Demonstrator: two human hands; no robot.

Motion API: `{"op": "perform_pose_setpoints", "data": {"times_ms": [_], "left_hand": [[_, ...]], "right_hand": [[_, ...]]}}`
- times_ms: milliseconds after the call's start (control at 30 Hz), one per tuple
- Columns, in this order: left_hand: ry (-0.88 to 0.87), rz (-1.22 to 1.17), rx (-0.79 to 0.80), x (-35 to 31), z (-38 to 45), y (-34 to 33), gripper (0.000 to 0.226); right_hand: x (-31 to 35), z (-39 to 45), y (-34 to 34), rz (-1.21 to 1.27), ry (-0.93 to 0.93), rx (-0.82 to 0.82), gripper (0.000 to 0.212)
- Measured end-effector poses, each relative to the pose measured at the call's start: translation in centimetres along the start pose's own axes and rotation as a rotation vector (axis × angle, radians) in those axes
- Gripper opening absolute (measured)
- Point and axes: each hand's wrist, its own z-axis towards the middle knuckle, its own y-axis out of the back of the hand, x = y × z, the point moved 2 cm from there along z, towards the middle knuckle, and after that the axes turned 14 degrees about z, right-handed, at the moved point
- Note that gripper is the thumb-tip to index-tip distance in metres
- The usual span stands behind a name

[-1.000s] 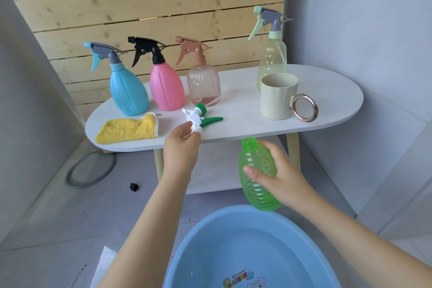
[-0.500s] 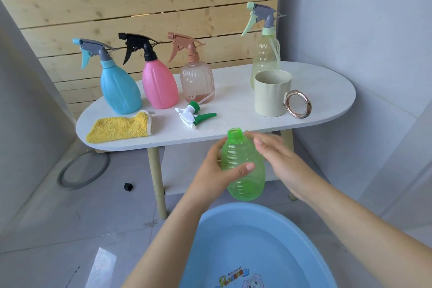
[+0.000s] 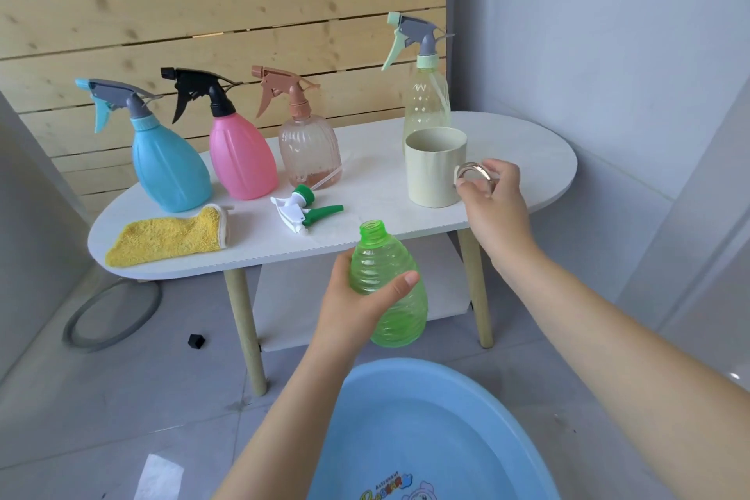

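My left hand grips an open, capless green ribbed bottle, upright, in front of the white oval table and above a blue basin. Its white and green spray head lies on the table near the front edge. My right hand curls its fingers round the rose-gold ring handle of a cream mug standing on the table's right half.
Blue, pink, clear brown-topped and pale yellow spray bottles stand along the table's back. A yellow cloth lies front left. A grey ring and small black cube lie on the floor. Wooden slat wall behind.
My left hand let go of the spray head on the table and took the green bottle. My right hand left the bottle and moved up to the mug's handle.
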Motion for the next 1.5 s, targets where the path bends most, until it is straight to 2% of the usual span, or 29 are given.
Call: {"op": "perform_pose_setpoints", "data": {"times_ms": [100, 267, 367, 467, 600, 733, 833, 933, 1067, 1233, 1333, 1400, 1500], "left_hand": [[0.004, 0.008, 0.014, 0.0, -0.2, -0.2, 0.064], [-0.002, 0.019, 0.026, 0.7, -0.8, 0.2, 0.064], [0.008, 0.037, 0.046, 1.5, -1.7, 0.6, 0.070], [0.027, 0.042, 0.060, 2.7, -2.7, 1.1, 0.077], [0.046, 0.086, 0.053, 4.5, -4.7, 2.0, 0.077], [0.100, 0.099, 0.054, 7.1, -6.8, 2.5, 0.075], [0.168, 0.139, 0.045, 9.9, -7.8, 2.4, 0.063], [0.223, 0.219, 0.024, 13.3, -8.6, 2.0, 0.061], [0.291, 0.346, 0.089, 17.2, -9.2, 1.1, 0.068], [0.337, 0.444, 0.221, 19.7, -9.9, 0.0, 0.073], [0.369, 0.457, 0.275, 21.1, -10.3, 0.1, 0.074], [0.396, 0.442, 0.283, 21.8, -10.8, 0.2, 0.074], [0.432, 0.359, 0.257, 22.1, -11.1, 0.4, 0.068]], "right_hand": [[-0.1, 0.2, 0.2, 0.020, -0.044, 0.024, 0.020], [0.7, -1.2, 0.9, 0.073, -0.065, 0.034, 0.040], [1.7, -2.9, 1.9, 0.017, -0.068, 0.069, 0.041], [2.3, -5.3, 2.9, -0.040, -0.103, 0.159, 0.042], [1.3, -8.7, 3.9, -0.124, -0.245, 0.366, 0.036], [-1.7, -10.9, 4.0, -0.129, -0.382, 0.463, 0.030], [-5.4, -12.0, 3.3, -0.101, -0.530, 0.433, 0.029], [-9.6, -13.2, 2.4, -0.210, -0.640, 0.445, 0.026], [-14.3, -14.8, 1.4, -0.407, -0.738, 0.482, 0.055], [-18.1, -16.2, 0.9, -0.583, -0.743, 0.508, 0.052], [-19.6, -16.6, 0.7, -0.855, -0.596, 0.618, 0.052], [-20.6, -17.2, 0.7, -1.081, -0.329, 0.723, 0.052], [-21.2, -17.9, 1.0, -1.245, 0.069, 0.808, 0.044]]}}
